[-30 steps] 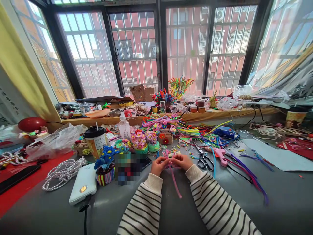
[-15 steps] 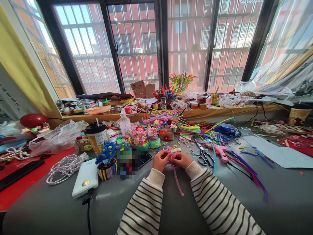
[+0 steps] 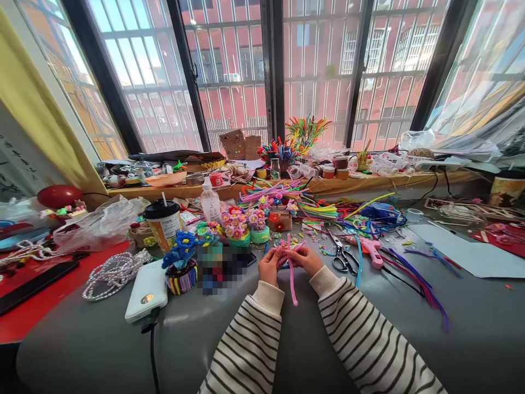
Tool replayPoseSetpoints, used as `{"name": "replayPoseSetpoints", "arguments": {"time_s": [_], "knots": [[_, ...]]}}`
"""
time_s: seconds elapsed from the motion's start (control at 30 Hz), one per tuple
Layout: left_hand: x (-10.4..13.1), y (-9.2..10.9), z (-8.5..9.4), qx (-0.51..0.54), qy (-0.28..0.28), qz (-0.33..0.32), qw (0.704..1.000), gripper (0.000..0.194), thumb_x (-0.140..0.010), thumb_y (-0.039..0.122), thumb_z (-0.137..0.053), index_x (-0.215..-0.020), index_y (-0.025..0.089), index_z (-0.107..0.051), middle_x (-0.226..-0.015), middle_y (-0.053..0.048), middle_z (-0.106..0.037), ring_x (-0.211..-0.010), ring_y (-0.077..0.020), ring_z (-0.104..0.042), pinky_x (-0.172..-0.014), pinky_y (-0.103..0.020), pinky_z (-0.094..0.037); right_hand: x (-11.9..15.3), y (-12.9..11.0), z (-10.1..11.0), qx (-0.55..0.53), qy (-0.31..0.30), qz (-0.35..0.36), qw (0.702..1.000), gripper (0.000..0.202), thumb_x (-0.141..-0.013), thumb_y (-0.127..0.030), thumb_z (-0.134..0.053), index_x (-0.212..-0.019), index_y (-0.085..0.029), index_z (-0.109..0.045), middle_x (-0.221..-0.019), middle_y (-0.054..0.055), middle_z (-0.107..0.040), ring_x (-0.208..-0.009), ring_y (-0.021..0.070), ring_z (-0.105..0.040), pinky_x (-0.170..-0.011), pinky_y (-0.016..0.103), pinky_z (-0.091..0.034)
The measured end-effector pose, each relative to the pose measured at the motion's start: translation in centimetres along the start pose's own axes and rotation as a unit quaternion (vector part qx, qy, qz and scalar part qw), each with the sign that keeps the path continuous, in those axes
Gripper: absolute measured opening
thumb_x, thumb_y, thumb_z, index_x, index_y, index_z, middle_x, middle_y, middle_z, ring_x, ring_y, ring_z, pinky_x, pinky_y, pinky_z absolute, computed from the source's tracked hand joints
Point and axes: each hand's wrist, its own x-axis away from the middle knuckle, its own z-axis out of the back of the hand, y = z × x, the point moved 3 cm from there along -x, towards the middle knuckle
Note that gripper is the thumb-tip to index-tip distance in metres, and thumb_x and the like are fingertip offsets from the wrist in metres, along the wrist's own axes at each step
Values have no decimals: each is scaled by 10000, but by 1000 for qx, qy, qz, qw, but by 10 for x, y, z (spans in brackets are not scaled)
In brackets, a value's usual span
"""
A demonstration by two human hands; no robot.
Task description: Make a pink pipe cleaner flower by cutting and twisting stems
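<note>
Pink pipe cleaners are held between my two hands, bent and crossing one another, with one end hanging down toward me. My left hand pinches them from the left side. My right hand grips them from the right, its fingertips close to the left ones. Fingers cover part of where the strands cross. Just right of my right hand lie black-handled scissors, and beyond them a pink hot glue gun.
Left of my hands stand small pots of fluffy flowers, a lidded drink cup and a white power bank with a cable. A pile of coloured pipe cleaners lies behind. White card is at the right.
The pink strands have turned in my fingers: the hanging end is shorter and more upright, and more ends spread sideways. My hands stay close together. The view has shifted slightly.
</note>
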Motion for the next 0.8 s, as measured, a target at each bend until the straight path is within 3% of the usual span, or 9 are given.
{"name": "replayPoseSetpoints", "arguments": {"time_s": [0.1,0.3,0.47,0.63,0.7,0.8], "knots": [[3,-2,0,-2,15,0,1000,247,-486,258,-616,-693,124,-590,-671,-26,-615,-584,-107,-559,-584,-231,-453,0,-1,1,-7,-1,1,1000,337,-457,-418,-601,-622,-124,-579,-499,-19,-528,-427,63,-446,-433,203,-395],[2,4,12,-88,-13,-40,995,326,-500,304,-602,-768,119,-581,-753,-56,-607,-649,-138,-560,-540,-217,-453,0,-3,7,4,20,30,999,316,-450,-426,-602,-548,-131,-549,-478,-17,-514,-418,71,-443,-436,218,-402],[11,7,10,-151,-40,-33,987,294,-479,308,-611,-696,111,-585,-591,-29,-597,-520,-120,-550,-483,-214,-446,1,-5,8,-13,19,40,999,285,-482,-403,-595,-531,-129,-534,-463,-25,-501,-402,61,-429,-424,206,-377],[24,6,4,-252,-76,-9,965,248,-483,342,-595,-602,126,-577,-495,-10,-574,-396,-110,-509,-408,-219,-418,0,1,10,-56,32,-8,998,289,-444,-391,-623,-541,-134,-534,-492,-19,-522,-424,75,-462,-462,227,-398],[23,11,6,-290,-85,-36,952,259,-516,365,-565,-630,133,-583,-513,-22,-579,-436,-124,-525,-433,-223,-418,-1,4,12,-58,33,-24,997,297,-435,-392,-628,-553,-133,-542,-493,-16,-523,-421,74,-462,-465,231,-404],[17,29,12,-339,-65,-139,928,292,-554,368,-537,-751,158,-586,-680,-50,-601,-575,-139,-547,-528,-224,-419,-2,6,12,-38,15,-21,999,296,-461,-393,-614,-593,-133,-562,-500,-17,-528,-429,72,-463,-472,228,-408]]}}
